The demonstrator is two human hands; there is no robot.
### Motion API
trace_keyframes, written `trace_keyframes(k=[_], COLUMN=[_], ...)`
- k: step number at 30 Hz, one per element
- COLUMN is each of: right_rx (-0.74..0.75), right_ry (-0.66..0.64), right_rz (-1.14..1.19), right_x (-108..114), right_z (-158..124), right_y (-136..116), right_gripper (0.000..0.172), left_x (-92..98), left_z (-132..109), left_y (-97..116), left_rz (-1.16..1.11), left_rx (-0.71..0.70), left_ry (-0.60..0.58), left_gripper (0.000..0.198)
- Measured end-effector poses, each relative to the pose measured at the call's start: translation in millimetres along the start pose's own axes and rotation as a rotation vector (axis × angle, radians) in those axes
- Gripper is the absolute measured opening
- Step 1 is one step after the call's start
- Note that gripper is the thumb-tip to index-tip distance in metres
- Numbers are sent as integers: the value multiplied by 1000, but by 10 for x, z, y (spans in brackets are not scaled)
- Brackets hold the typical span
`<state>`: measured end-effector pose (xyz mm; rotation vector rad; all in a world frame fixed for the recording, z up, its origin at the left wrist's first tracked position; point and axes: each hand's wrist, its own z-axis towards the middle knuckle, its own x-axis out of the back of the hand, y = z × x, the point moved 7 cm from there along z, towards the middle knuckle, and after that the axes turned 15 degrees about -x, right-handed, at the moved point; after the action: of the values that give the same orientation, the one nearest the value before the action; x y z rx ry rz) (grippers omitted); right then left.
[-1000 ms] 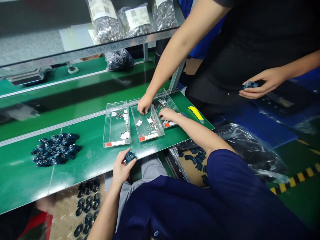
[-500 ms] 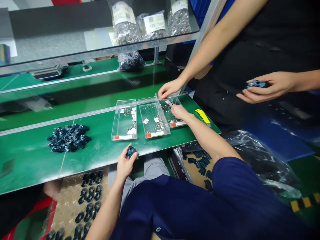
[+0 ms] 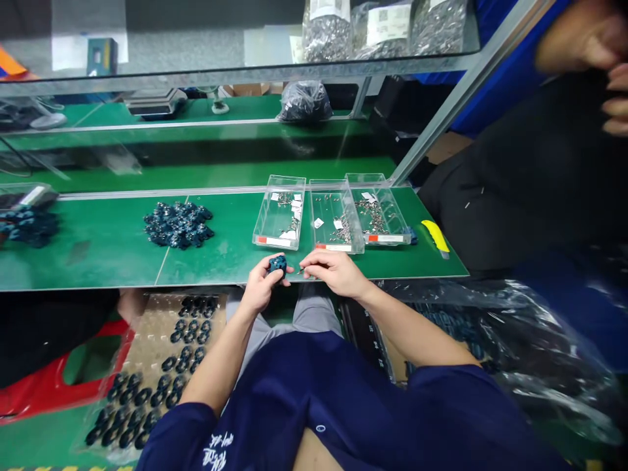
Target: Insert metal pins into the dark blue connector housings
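Observation:
My left hand (image 3: pixel 260 286) grips a dark blue moulded plastic part (image 3: pixel 277 263) at the front edge of the green bench. Just to its right, my right hand (image 3: pixel 333 269) pinches a small metal piece (image 3: pixel 301 271), whose exact kind is too small to tell. The two hands are close together, with a narrow gap between piece and part. Beyond them stand three clear trays of small metal pieces: a left tray (image 3: pixel 260 222), a middle tray (image 3: pixel 318 208) and a right tray (image 3: pixel 398 219). White paper slips lie in them.
A heap of blue parts (image 3: pixel 177 224) lies on the bench to the left. A yellow utility knife (image 3: pixel 434 237) is at the right end. Below left is a sheet holding rows of black rings (image 3: pixel 161 386). A co-worker's blurred hand (image 3: pixel 608 49) shows at upper right.
My right hand has come out of the right tray to beside my left hand, now with a small metal piece. The co-worker's hands have left the trays. The view has swung left.

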<state>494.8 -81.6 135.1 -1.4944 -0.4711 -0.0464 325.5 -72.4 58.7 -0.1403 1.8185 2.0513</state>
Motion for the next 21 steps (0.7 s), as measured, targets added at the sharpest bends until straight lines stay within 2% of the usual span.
trace_keyframes(k=[5,10,12,21], right_rx=[30,290,342,319], right_ry=[-91,-103,-103,-89], right_rz=[-1,-244,-285,-341], right_x=[-297,-460,-492,-508], right_z=[102,148,160,193], right_y=[-219,-433,-470,-481], right_gripper=[13,14,14,13], left_x=[94,114,123,140], left_z=[-93,-148,-163,-187], left_y=[91,138,163,167], left_rz=[-30,-54,-62,-14], left_rx=[-25,-30,-38,-54], left_ry=[41,-12,-21,-56], left_gripper=[49,44,41,43])
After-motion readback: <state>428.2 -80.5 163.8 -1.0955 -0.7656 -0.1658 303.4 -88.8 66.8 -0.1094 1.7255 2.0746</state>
